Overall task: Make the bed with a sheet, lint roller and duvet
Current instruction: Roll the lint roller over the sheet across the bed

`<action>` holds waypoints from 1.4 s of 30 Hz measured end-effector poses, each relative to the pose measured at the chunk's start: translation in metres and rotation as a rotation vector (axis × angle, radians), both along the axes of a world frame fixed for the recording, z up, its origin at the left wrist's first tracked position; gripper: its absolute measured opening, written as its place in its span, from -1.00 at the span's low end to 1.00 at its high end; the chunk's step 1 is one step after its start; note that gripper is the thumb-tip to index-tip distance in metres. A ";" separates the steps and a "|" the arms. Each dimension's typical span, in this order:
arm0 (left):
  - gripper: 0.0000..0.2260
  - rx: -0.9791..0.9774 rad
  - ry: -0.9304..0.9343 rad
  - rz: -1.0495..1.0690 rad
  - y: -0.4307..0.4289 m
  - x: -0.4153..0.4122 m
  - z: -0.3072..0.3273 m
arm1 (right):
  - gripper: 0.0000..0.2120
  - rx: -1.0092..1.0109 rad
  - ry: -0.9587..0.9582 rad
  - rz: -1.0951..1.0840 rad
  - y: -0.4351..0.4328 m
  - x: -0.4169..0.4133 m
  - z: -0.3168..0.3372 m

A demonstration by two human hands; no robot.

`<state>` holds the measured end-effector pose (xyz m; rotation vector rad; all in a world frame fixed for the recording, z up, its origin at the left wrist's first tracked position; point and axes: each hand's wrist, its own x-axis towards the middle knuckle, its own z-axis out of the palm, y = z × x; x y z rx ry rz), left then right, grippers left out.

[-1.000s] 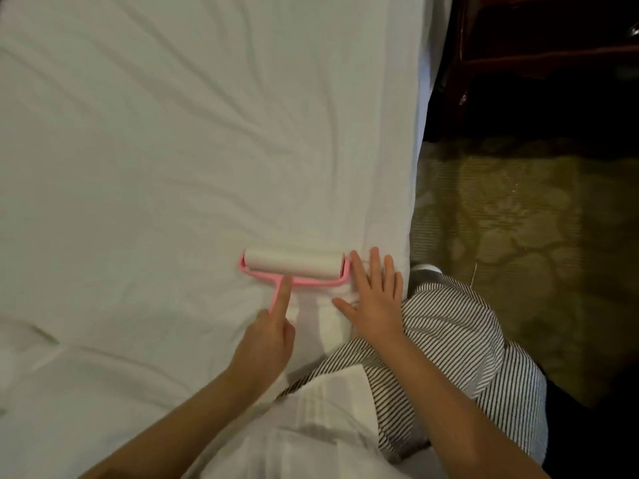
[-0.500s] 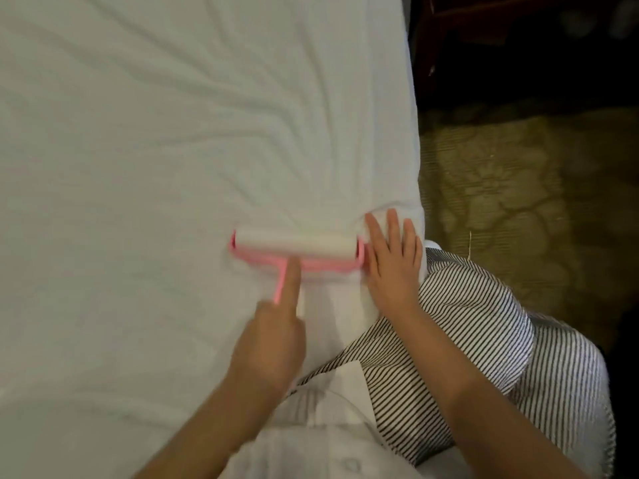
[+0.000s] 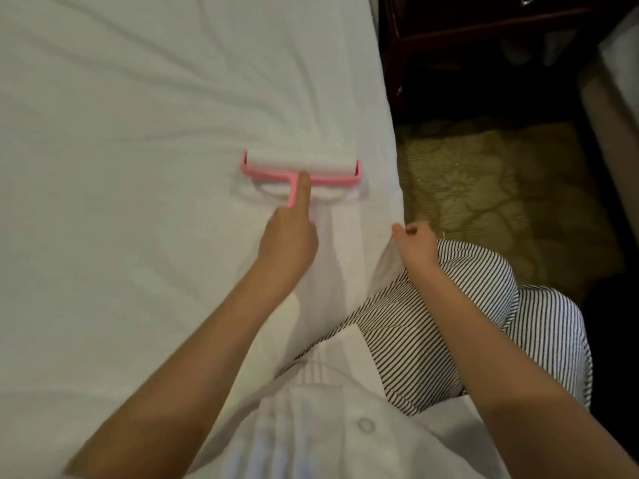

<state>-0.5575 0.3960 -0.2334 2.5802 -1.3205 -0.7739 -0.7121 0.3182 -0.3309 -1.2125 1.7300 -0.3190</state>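
Head view: lint roller on sheet.
Left hand grips handle; right hand pinches sheet edge; keep taut, roll evenly.

Most of the handle of the lint roller is lost to me under the left hand; only a short pink stretch shows beside the forefinger. The right hand, at the bed's right edge, curls its fingers under, and I cannot tell whether they pinch the sheet, which runs off the top and left. The dark furniture at top right is cut off and shadowed; the pale shape beside it is too blurred to name.
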 end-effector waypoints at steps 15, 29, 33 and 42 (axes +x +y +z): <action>-0.38 -0.114 -0.089 -0.085 -0.012 -0.002 -0.013 | -0.90 -0.347 0.299 0.301 0.001 0.001 0.000; -0.27 0.219 0.011 -0.133 0.134 -0.035 0.014 | -0.76 -0.161 0.380 0.257 0.004 0.002 0.009; -0.36 -0.006 -0.071 -0.139 0.037 -0.013 -0.002 | -0.70 -0.303 0.335 0.213 0.012 -0.003 0.016; -0.37 0.033 0.001 -0.128 0.092 -0.029 0.007 | -0.11 -0.177 0.455 0.941 0.042 0.006 0.032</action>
